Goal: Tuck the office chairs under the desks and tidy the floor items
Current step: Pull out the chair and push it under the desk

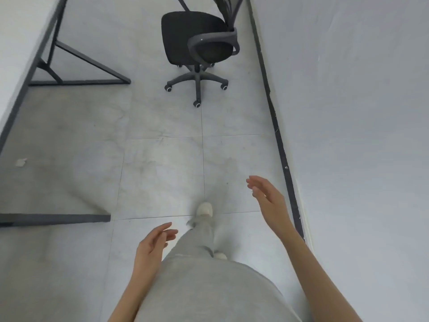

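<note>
A black office chair (185,36) with a grey armrest and a five-wheeled base stands out on the tiled floor at the top middle, close to the right wall and apart from the desk (14,26) at the left. My left hand (152,246) hangs low in the middle, fingers apart and holding nothing. My right hand (267,196) is raised further forward on the right, also open and holding nothing. Both hands are well short of the chair. A small pale scrap (21,162) lies on the floor under the desk at the left.
The desk's dark metal frame (76,82) runs along the left, with another floor bar (55,219) nearer me. A white wall (359,112) with a dark skirting strip (278,135) closes the right side. My grey trousers and a white shoe (205,209) fill the bottom middle.
</note>
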The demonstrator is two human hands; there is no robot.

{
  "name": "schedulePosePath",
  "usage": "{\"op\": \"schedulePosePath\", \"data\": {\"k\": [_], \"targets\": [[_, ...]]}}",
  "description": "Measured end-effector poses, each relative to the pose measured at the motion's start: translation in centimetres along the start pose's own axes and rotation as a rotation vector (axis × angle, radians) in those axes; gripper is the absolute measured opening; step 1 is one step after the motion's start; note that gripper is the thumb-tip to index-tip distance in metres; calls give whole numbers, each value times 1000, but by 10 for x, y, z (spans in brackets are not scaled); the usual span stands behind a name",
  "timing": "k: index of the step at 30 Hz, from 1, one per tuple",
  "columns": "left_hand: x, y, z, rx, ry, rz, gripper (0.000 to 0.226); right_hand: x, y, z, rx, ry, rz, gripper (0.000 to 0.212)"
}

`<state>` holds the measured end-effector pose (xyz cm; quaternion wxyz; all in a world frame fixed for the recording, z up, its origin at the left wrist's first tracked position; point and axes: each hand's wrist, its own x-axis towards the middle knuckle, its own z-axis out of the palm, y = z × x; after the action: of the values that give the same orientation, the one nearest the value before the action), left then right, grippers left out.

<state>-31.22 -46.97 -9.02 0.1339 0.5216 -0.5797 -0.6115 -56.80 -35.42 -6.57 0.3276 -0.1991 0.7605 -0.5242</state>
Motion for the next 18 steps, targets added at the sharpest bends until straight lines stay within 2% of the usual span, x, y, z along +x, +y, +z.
{"op": "schedulePosePath", "data": {"k": [6,13,18], "targets": [[156,83,46,24,-96,31,34,142,-10,-8,-25,60,69,28],[346,251,100,114,-255,182,33,241,-34,-32,19,162,264,34],[454,344,156,168,-358,274,30,332,-60,-60,55,268,287,33]]}}
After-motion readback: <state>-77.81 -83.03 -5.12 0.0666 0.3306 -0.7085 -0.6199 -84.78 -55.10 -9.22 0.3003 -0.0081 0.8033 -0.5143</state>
